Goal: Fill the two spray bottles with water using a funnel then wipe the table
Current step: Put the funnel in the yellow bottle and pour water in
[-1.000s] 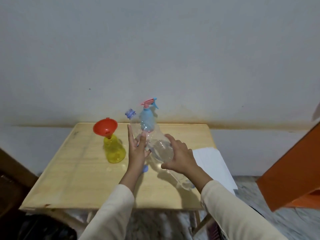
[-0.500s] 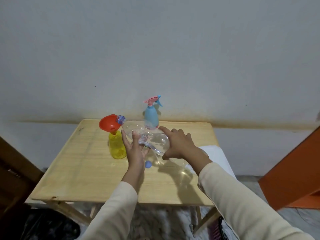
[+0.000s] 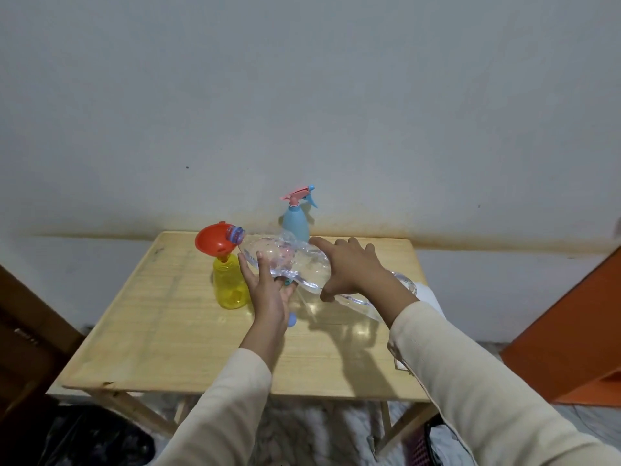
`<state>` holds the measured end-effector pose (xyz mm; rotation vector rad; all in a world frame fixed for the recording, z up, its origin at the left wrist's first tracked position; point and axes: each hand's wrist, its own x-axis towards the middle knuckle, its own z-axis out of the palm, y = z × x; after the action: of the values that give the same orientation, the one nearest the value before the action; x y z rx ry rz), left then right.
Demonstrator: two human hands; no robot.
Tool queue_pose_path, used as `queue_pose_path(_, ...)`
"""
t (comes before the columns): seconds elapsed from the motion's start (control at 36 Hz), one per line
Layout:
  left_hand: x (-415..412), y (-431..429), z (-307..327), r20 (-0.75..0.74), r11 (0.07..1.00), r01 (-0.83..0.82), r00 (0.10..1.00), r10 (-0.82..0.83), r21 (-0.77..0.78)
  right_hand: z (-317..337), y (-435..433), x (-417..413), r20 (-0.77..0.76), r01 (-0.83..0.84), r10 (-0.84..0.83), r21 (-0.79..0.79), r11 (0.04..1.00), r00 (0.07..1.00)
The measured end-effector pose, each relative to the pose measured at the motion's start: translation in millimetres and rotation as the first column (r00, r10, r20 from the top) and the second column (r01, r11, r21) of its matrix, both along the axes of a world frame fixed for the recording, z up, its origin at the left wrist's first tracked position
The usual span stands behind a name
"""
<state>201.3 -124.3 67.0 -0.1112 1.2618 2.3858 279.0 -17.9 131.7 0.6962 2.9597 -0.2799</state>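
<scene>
A clear plastic water bottle (image 3: pixel 295 260) lies tipped nearly level, its blue-ringed mouth (image 3: pixel 235 234) over the red funnel (image 3: pixel 213 242). The funnel sits in the neck of the yellow spray bottle (image 3: pixel 230 285), which has no spray head on. My left hand (image 3: pixel 268 290) supports the clear bottle from below near its neck. My right hand (image 3: pixel 353 269) grips it from above around the middle. A blue spray bottle (image 3: pixel 295 222) with a pink trigger head stands at the table's back edge. A small blue cap (image 3: pixel 291 320) lies on the table by my left wrist.
The wooden folding table (image 3: pixel 161 327) stands against a grey wall. A white cloth or sheet (image 3: pixel 430 294) lies at its right edge behind my right arm. An orange panel (image 3: pixel 571 344) stands to the right, and dark furniture (image 3: pixel 23 331) to the left.
The clear bottle has been tipped from upright to nearly level and carried left, so its mouth now reaches over the funnel. Both hands moved with it.
</scene>
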Motion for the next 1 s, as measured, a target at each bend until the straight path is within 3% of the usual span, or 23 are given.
queue_pose_path(1.0, 3, 5, 7, 0.106, 1.000, -0.005, 0.994, 0.003, 0.023, 17, 3, -5, 0.053, -0.043, 0.038, 0.093, 0.995, 0.998)
